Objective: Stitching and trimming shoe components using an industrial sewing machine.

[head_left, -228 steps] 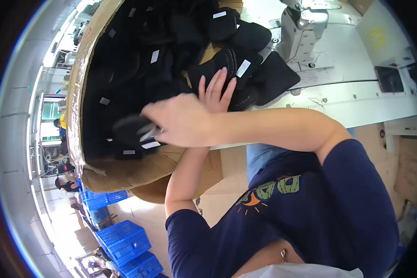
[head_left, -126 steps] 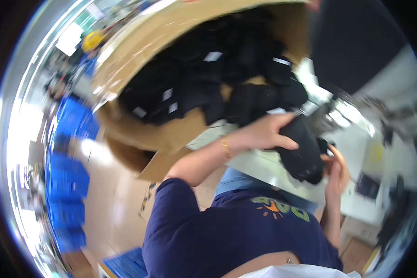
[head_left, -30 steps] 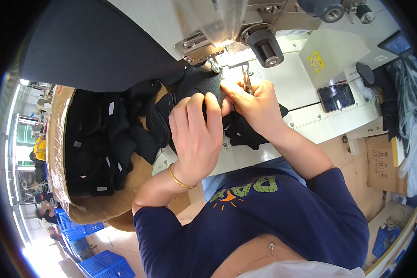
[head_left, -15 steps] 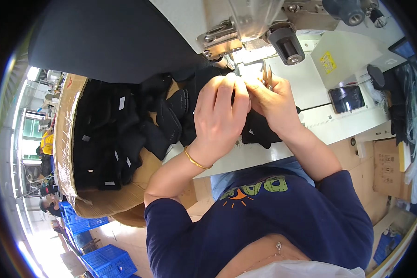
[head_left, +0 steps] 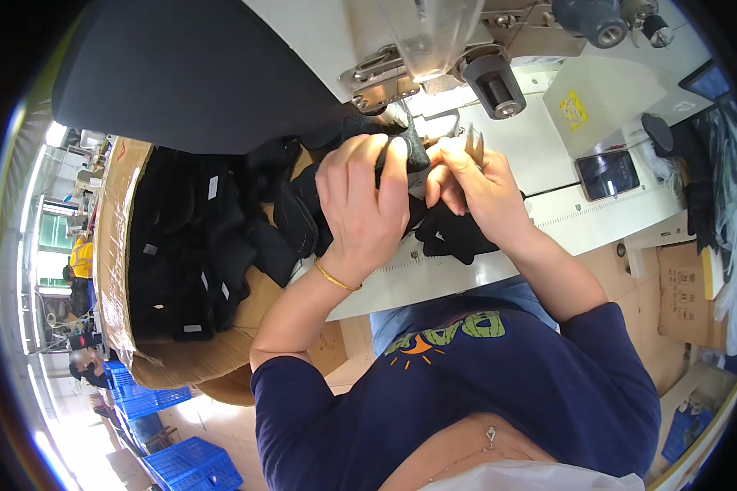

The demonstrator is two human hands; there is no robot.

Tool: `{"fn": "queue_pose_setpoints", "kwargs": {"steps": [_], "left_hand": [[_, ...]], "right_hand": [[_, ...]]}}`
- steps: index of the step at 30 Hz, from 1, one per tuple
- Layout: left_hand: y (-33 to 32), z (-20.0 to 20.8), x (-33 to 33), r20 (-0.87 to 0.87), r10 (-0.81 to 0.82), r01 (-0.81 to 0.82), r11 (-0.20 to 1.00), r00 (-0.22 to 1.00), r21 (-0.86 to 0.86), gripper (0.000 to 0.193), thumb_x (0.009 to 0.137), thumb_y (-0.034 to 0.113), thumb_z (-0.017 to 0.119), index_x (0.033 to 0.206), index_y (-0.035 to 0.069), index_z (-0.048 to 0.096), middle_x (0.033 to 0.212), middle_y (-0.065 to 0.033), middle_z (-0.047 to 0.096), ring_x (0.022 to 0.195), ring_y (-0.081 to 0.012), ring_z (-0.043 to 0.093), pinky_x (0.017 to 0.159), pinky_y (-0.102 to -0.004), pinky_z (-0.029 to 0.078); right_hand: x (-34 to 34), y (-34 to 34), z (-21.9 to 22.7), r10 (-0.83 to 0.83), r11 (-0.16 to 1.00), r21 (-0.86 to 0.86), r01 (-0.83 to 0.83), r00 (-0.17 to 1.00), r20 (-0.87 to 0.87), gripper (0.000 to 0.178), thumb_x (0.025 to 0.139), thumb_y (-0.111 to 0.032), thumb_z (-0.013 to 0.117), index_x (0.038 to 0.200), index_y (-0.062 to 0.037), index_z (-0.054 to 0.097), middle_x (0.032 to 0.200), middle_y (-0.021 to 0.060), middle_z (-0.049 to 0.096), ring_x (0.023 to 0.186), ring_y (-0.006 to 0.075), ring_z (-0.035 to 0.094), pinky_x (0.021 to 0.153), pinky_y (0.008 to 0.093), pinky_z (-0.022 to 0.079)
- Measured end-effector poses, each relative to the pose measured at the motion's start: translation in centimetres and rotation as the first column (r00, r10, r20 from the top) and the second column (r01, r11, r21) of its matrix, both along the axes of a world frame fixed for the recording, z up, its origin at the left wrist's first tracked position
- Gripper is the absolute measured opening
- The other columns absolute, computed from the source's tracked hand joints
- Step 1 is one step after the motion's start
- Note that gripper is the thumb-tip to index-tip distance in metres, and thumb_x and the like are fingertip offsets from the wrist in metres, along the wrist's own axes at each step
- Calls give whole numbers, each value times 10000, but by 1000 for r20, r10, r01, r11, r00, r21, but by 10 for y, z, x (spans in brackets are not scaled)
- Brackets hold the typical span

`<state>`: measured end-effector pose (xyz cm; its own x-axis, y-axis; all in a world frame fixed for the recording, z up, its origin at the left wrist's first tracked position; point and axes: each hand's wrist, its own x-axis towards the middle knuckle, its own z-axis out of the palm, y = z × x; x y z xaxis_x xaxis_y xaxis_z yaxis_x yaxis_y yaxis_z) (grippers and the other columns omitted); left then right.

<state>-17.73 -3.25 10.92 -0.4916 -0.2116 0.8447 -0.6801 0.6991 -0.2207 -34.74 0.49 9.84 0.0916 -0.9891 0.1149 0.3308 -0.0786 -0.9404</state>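
A black fabric piece (head_left: 418, 153), its edge folded up, is gripped between the thumb and fingers of my left hand (head_left: 364, 200), close below the sewing machine's needle area (head_left: 385, 90). My right hand (head_left: 485, 192) is closed around small metal thread snips (head_left: 474, 144), whose blades point away from me. Its fingertips are curled just right of the fabric, with a small gap between. Another dark fabric piece (head_left: 458, 234) lies on the white table (head_left: 549, 217) under my right hand. The part of the cloth inside my left palm is hidden.
On the left stands a large cardboard box (head_left: 116, 254) filled with black fabric pieces (head_left: 180, 237), several with white tags. A phone (head_left: 608, 175) lies on the table at the right. Blue crates (head_left: 192, 465) stand on the floor at lower left. A thread-cone-like dark cylinder (head_left: 495, 82) hangs from the machine.
My hands have drawn apart: the left has moved left and slightly down with the black fabric, which now shows more. The right still holds the snips. The whole view has shifted slightly.
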Motion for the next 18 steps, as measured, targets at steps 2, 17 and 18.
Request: {"fn": "queue_pose_setpoints", "kwargs": {"steps": [2, 17, 18], "left_hand": [[-1, -2, -1, -18, 32, -32, 999, 999, 1, 367, 717, 20, 661, 1080, 11, 609, 1056, -130, 566, 965, -308, 573, 837, -431, 456], [8, 33, 77, -484, 250, 501, -8, 839, 865, 352, 839, 47, 685, 1175, -48, 639, 1009, -72, 702, 879, -91, 646, 794, -232, 518], [5, 27, 77, -508, 235, 545, -131, 828, 828, 353, 842, 62, 681, 1176, -43, 642, 990, -67, 704, 862, -92, 649, 786, -226, 515]], "right_hand": [[0, 3, -9, -51, 998, -30, 50, 998, -30, 351, 1054, -276, 441, 968, 9, 627, 675, 64, 642, 509, 54, 494, 476, 191, 387], [-9, 24, -13, -414, 824, -562, -66, 608, -678, 248, 858, -250, 722, 896, -18, 646, 767, 107, 615, 616, 244, 603, 564, 323, 467], [-6, 22, -16, -447, 799, -597, -69, 595, -667, 255, 860, -255, 722, 896, -15, 646, 768, 105, 615, 616, 252, 603, 564, 329, 471]]}}
